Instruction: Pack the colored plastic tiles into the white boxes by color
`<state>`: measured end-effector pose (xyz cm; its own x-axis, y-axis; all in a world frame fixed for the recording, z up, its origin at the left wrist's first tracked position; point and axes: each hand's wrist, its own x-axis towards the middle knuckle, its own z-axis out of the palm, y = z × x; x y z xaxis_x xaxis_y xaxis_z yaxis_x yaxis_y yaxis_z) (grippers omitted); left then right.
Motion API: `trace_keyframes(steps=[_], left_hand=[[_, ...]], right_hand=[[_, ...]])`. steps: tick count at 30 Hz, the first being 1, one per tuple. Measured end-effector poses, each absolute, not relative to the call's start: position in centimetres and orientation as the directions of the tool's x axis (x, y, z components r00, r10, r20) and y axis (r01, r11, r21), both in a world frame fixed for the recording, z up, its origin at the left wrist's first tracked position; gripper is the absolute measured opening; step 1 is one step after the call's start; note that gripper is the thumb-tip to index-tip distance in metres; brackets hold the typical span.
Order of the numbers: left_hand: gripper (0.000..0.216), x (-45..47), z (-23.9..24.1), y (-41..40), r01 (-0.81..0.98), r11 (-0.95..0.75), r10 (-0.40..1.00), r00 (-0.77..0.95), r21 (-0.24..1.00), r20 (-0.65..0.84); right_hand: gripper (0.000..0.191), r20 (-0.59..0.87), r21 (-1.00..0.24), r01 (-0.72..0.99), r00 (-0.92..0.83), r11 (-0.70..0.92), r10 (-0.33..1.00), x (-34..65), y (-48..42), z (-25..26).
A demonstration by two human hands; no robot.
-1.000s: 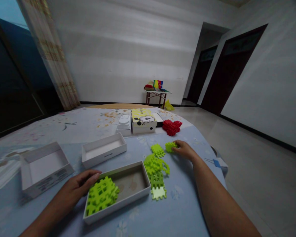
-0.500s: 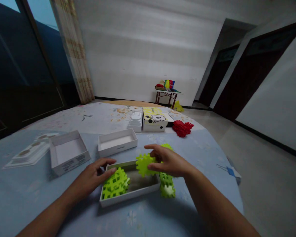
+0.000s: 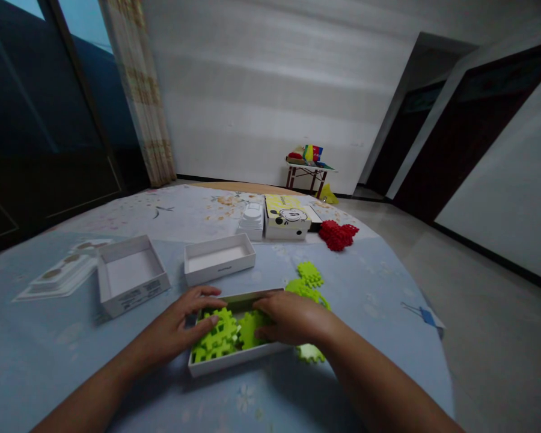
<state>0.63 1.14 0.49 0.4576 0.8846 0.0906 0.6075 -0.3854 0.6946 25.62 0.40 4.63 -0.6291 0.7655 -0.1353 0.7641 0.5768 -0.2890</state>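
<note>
In front of me is a shallow white box (image 3: 228, 363), and a stack of lime-green toothed plastic building pieces (image 3: 216, 338) fills its left end. My left hand (image 3: 183, 322) rests at that end with thumb and fingers apart, the thumb touching the stack. Inside the box, my right hand (image 3: 293, 319) grips a green toothed piece (image 3: 249, 331) by its right side, close to the stack. Loose green pieces (image 3: 310, 274) lie on the cloth to the right of the box, some partly hidden behind my right hand and wrist.
Beyond the box sit two white box parts (image 3: 219, 258) (image 3: 133, 276). White plastic trays (image 3: 61, 270) lie far left. A yellow cartoon-mouse box (image 3: 288, 219), white packaging (image 3: 252, 219) and red pieces (image 3: 338, 234) stand farther back. A blue clip (image 3: 427, 317) holds the tablecloth's right edge.
My right hand has moved left and down, carrying the green piece from above the box into it beside the stack. My left hand stays at the left end. The view has shifted slightly.
</note>
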Motion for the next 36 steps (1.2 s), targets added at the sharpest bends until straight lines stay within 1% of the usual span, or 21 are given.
trace_keyframes(steps=[3,7,12,15,18,22,23,25,27,29,30,32,33,34,36], left_hand=[[0.034,0.7,0.4,1.2,0.606,-0.387,0.887,0.451,0.695,0.101],[0.036,0.8,0.2,1.2,0.610,-0.362,0.892,0.446,0.705,0.073],[0.034,0.7,0.1,1.0,0.595,-0.351,0.869,0.494,0.723,0.015],[0.034,0.6,0.1,1.0,0.601,-0.340,0.861,0.509,0.724,-0.019],[0.036,0.6,-0.1,1.0,0.613,-0.322,0.874,0.486,0.721,-0.023],[0.033,0.7,-0.3,1.1,0.623,-0.307,0.875,0.482,0.720,-0.044],[0.033,0.8,-0.3,1.1,0.625,-0.300,0.873,0.484,0.721,-0.057],[0.033,0.9,-0.2,1.1,0.624,-0.290,0.873,0.483,0.726,-0.066],[0.034,1.0,0.0,1.0,0.617,-0.291,0.879,0.475,0.731,-0.050],[0.034,0.9,0.3,1.1,0.610,-0.297,0.888,0.460,0.735,-0.023],[0.035,0.7,0.5,1.2,0.610,-0.304,0.891,0.455,0.732,-0.010],[0.038,-0.1,0.9,1.5,0.623,-0.322,0.894,0.449,0.713,0.011],[0.043,-0.6,1.1,1.6,0.632,-0.325,0.894,0.448,0.703,0.010],[0.052,-1.3,1.3,1.7,0.640,-0.324,0.892,0.452,0.697,-0.001],[0.076,-2.5,1.5,1.7,0.645,-0.323,0.876,0.481,0.693,-0.041]], right_hand=[[0.032,-0.109,-0.235,0.777,-0.618,0.584,0.778,25.6,0.2,4.5],[0.025,-0.132,-0.231,0.773,-0.626,0.591,0.768,25.4,0.1,4.6],[0.025,-0.171,-0.300,0.710,-0.698,0.638,0.696,25.3,-0.1,5.2],[0.033,-0.171,-0.334,0.708,-0.695,0.623,0.699,25.4,-0.1,5.1],[0.037,-0.130,-0.334,0.705,-0.691,0.625,0.711,25.6,0.1,4.7],[0.034,-0.138,-0.319,0.697,-0.705,0.642,0.696,25.6,0.0,4.5],[0.033,-0.154,-0.331,0.697,-0.705,0.636,0.693,25.7,0.1,4.6],[0.030,-0.155,-0.396,0.692,-0.698,0.604,0.699,26.3,0.4,4.9],[0.028,-0.065,-0.491,0.677,-0.656,0.548,0.752,27.5,1.3,5.1],[0.029,0.096,-0.549,0.678,-0.529,0.488,0.843,29.4,2.6,5.0],[0.031,0.170,-0.544,0.705,-0.439,0.455,0.882,30.6,3.4,4.8],[0.038,0.249,-0.483,0.792,-0.284,0.373,0.926,33.1,4.9,4.1],[0.046,0.238,-0.440,0.832,-0.255,0.338,0.937,34.3,5.5,3.7],[0.054,0.193,-0.405,0.858,-0.257,0.315,0.947,35.5,6.0,3.2],[0.069,0.075,-0.374,0.887,-0.262,0.271,0.962,37.2,6.8,2.2]])
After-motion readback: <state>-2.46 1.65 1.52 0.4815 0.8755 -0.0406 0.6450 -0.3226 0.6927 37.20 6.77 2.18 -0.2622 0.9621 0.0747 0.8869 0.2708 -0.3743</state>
